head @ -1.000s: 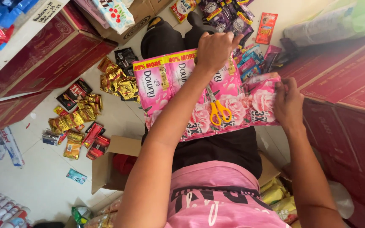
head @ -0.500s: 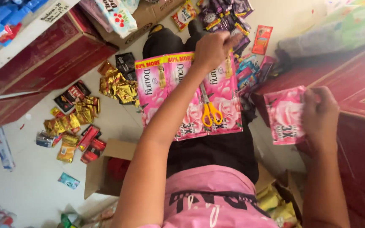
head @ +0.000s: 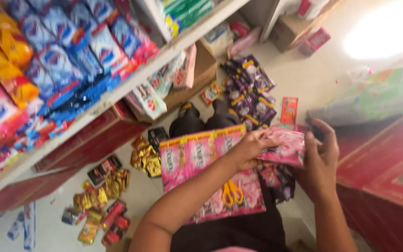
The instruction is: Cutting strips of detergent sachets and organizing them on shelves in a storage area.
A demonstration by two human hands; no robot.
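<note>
Far left: slanted shelf (head: 117,95) packed with sachet strips, yellow-orange ones (head: 3,44) at the left end, blue-and-white ones (head: 66,60) across the middle, pink ones low at the left edge.

Floor below the shelf: loose heap of gold, red and black small packets (head: 101,196); a second gold cluster (head: 146,156) just beside the pink sheet.

Centre, on the lap: sheet of joined pink sachets (head: 197,163) with a yellow band along the top edge. Yellow-handled scissors (head: 232,192) lie on its lower part.

Left hand (head: 249,149): rests on the sheet's upper right corner, fingers bent and pinching the left edge of a single pink sachet (head: 283,147).

Behind, on the floor: dark purple sachets (head: 247,91) in a spread pile, one orange-red packet (head: 289,111) to their right.

Right hand (head: 320,161): fingers curled around the right side of the single sachet, thumb on top. The sachet is off the sheet, held between both hands just right of the sheet's edge.

Far right: dark red cabinet (head: 388,182), a green patterned bundle (head: 374,95) above it.
</note>
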